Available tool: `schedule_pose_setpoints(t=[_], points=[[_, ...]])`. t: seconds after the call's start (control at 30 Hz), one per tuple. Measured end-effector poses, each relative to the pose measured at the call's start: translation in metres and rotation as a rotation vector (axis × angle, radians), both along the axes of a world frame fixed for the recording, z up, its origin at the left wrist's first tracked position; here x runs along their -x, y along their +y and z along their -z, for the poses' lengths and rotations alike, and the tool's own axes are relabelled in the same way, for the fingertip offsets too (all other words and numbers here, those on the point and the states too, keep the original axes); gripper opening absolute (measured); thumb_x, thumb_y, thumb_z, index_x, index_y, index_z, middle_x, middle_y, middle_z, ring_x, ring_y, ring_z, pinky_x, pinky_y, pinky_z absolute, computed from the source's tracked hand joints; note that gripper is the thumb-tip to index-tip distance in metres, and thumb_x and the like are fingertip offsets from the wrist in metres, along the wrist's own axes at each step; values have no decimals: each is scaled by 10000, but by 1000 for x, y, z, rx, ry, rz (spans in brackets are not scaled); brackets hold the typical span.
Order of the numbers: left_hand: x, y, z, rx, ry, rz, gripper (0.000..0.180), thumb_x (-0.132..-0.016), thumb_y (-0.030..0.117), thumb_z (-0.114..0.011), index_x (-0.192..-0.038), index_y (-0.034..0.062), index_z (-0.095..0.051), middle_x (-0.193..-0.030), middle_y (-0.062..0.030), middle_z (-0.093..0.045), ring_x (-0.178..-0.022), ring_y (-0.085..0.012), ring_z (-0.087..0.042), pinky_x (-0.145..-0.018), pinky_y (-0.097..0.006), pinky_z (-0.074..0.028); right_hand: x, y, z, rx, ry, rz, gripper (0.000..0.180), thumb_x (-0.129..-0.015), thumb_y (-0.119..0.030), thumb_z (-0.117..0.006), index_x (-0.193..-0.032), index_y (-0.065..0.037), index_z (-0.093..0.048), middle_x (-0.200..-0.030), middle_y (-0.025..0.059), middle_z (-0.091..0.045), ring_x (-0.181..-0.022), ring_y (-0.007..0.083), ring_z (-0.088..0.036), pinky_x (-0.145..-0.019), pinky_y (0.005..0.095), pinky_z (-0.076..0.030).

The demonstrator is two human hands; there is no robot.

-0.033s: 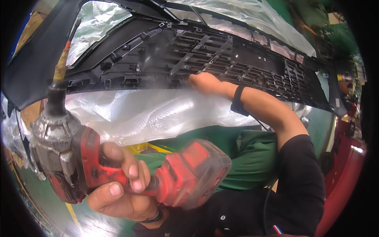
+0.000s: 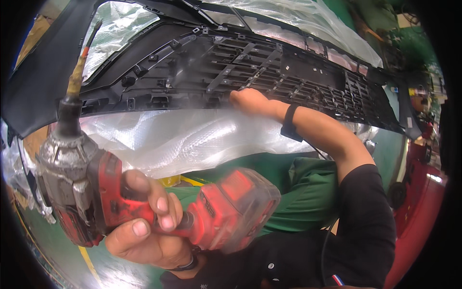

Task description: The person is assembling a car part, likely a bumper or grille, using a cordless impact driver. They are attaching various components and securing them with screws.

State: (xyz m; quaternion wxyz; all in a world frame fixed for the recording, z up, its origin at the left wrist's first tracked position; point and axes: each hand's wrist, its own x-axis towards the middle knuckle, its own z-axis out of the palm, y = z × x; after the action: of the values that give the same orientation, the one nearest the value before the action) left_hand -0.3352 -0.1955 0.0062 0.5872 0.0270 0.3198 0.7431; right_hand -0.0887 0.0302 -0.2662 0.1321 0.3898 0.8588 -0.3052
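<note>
In the near left, my left hand is closed around the handle of a red and black cordless impact driver. Its metal nose and a long bit point up, over the left end of a large black car bumper. My right hand is closed at the near edge of the bumper's slatted grille. Its fingertips are turned away, so whatever they hold is hidden. A dark band circles my right forearm.
Crumpled clear bubble wrap lies under the bumper, with more clear plastic film behind it. A red glossy panel stands at the right. Yellow lines mark the green floor.
</note>
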Motion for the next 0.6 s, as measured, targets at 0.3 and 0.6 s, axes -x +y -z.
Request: schedule_pose_setpoints(t=[0.3,0.6], points=[[56,-4,24,22,-167,66,607,-714,3,-625,-1289,-144,-499,-1100,-269,-630,-735,-320,-658,-596,-396,-533,15,-14,-6,-38,-129,-9,192,-892,-74,-629,-1082,-45,-633,-925,180,-741,-913,417,-705,-787,509,-539],[66,1,16,118,-62,110,578,-706,39,-657,-1247,-92,-502,-876,-205,-597,-623,-220,-584,-541,-310,-458,22,-22,8,-344,-202,-331,79,-921,-77,-569,-959,-9,-560,-799,154,-701,-789,339,-720,-646,451,-572]])
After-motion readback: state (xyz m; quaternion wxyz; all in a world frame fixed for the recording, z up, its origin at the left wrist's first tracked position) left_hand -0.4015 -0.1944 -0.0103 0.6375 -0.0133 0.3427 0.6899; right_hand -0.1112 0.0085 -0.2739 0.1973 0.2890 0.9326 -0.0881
